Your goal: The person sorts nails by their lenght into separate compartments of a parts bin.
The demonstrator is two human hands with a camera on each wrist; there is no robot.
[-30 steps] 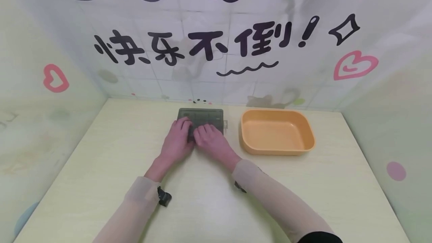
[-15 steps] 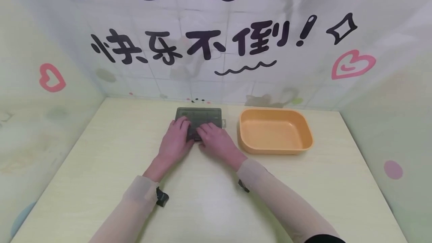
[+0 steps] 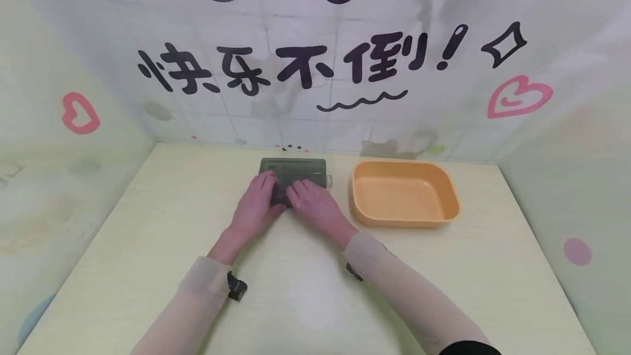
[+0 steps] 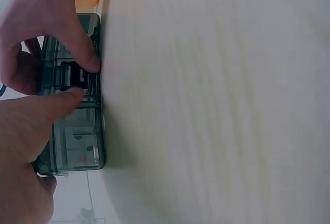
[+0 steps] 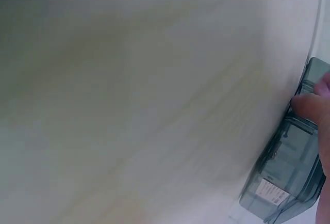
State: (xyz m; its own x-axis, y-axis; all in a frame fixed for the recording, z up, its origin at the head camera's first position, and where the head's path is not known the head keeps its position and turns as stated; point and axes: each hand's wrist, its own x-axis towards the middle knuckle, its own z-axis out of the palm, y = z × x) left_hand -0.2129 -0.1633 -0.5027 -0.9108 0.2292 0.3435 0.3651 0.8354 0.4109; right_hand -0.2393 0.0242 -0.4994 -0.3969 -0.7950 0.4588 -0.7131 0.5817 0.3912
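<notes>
A dark, see-through plastic compartment box [image 3: 303,167] lies flat at the back of the table. My left hand [image 3: 253,204] grips its left part, fingers over the lid and thumb at the front side. On the front side, right of that thumb, my right hand [image 3: 315,204] holds the box with curled fingers on top and its thumb low at the front. Between both thumbs a black latch [image 4: 77,74] shows in the left wrist view. Dividers and small items show dimly through the box walls. A white label [image 5: 272,191] appears in the right wrist view.
An orange rectangular basin [image 3: 404,219] stands right of the box. A small clear tab [image 3: 330,181] sticks out from the box's right side. Behind rises a printed backdrop [image 3: 296,125], with side panels left and right of the pale table [image 3: 305,300].
My right hand has shifted slightly right along the box's front, and its thumb and fingers have drawn closer together. The left hand has kept its place. The box has stayed where it was.
</notes>
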